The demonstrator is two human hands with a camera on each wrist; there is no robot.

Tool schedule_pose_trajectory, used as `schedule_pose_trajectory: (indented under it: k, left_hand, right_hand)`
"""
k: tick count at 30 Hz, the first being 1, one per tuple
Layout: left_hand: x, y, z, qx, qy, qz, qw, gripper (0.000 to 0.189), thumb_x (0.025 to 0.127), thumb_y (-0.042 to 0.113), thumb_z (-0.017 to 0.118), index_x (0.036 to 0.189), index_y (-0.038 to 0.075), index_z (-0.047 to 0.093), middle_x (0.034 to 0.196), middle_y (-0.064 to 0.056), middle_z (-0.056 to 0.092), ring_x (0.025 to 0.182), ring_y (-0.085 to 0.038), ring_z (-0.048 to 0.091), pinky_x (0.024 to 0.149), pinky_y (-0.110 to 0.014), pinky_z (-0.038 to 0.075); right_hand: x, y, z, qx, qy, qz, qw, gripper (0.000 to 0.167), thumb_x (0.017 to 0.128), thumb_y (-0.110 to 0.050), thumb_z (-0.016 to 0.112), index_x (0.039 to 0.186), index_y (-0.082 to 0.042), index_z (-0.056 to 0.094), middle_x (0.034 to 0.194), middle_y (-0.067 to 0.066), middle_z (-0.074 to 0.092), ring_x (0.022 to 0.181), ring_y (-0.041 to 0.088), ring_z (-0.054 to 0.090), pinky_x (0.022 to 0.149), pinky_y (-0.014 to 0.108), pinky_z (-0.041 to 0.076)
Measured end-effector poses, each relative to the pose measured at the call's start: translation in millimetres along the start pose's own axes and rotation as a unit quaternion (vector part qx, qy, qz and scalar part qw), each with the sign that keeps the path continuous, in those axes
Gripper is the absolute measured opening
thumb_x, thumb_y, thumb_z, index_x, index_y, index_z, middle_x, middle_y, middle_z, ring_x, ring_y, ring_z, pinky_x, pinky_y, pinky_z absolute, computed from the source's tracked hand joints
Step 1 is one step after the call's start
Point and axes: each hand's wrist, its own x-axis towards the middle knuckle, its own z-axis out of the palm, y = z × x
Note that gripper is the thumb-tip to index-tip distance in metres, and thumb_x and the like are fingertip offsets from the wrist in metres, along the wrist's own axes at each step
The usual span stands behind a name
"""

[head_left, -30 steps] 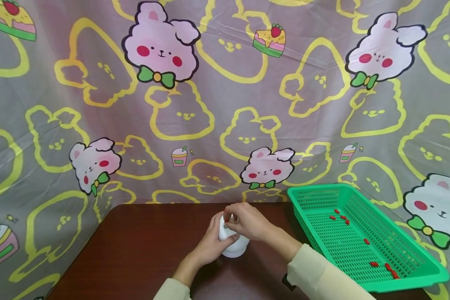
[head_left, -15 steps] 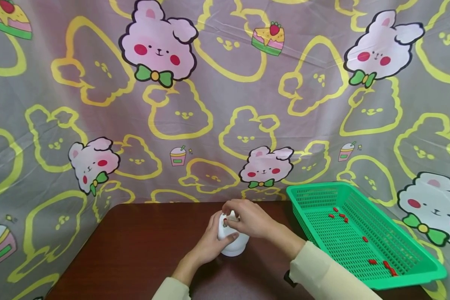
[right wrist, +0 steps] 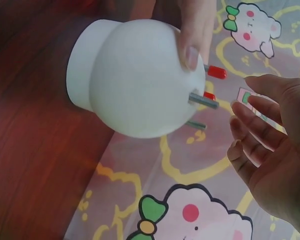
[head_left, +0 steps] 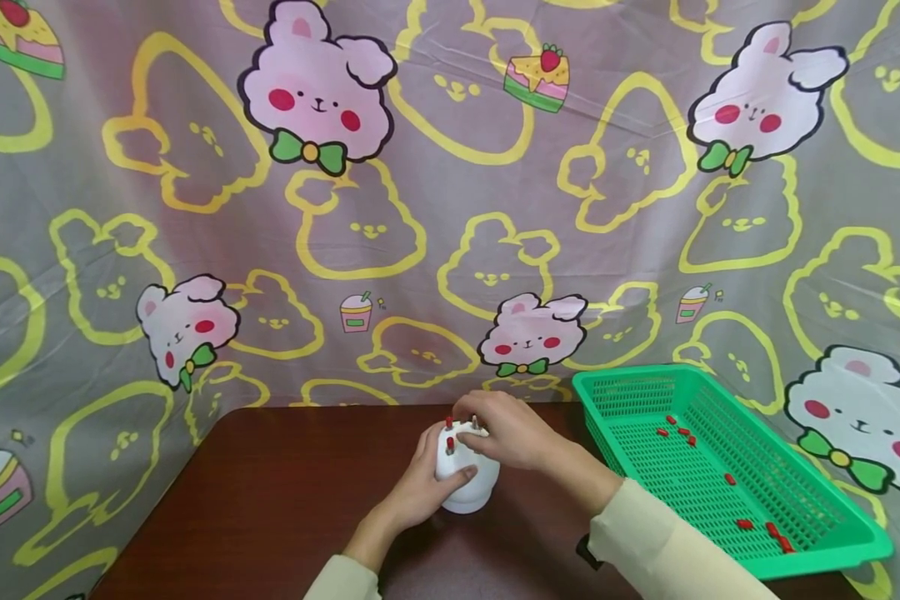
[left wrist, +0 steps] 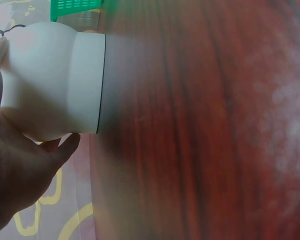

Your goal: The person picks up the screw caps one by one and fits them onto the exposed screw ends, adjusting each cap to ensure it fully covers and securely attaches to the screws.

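Note:
A white round-bodied object with a narrower collar stands on the table. Several grey metal posts stick out of its top; one bare post and a second bare post show in the right wrist view. Two others carry red caps, a nearer cap and a partly hidden cap. My left hand grips the white body, thumb on the near side and fingers round the far side. Beside the posts, my right hand is held with loosely bent fingers and nothing between them, apart from the posts.
On the right of the brown table stands a green perforated basket. Several loose red caps lie in it, among them a single cap near its middle. A patterned curtain hangs behind the table.
My right hand has moved slightly right, away from the capped posts, uncovering the two red caps and a bare post. The left hand keeps its hold on the white object.

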Motion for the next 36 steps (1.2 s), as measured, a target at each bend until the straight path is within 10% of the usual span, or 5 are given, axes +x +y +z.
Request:
schedule_pose_trajectory:
  k: [36]
  left_hand:
    - [0.9, -1.1, 2.1, 0.029, 0.015, -0.011, 0.9994, 0.092, 0.09, 0.049, 0.076, 0.158, 0.012, 0.026, 0.159, -0.012, 0.029, 0.137, -0.033, 0.042, 0.108, -0.055, 0.037]
  right_hand:
    - [-27.7, 36, -60, -0.018, 0.07, 0.046, 0.9964, 0.012, 0.091, -0.018, 0.077, 0.101, -0.016, 0.07, 0.094, -0.006, 0.068, 0.086, 0.015, 0.064, 0.079, 0.039, 0.056]
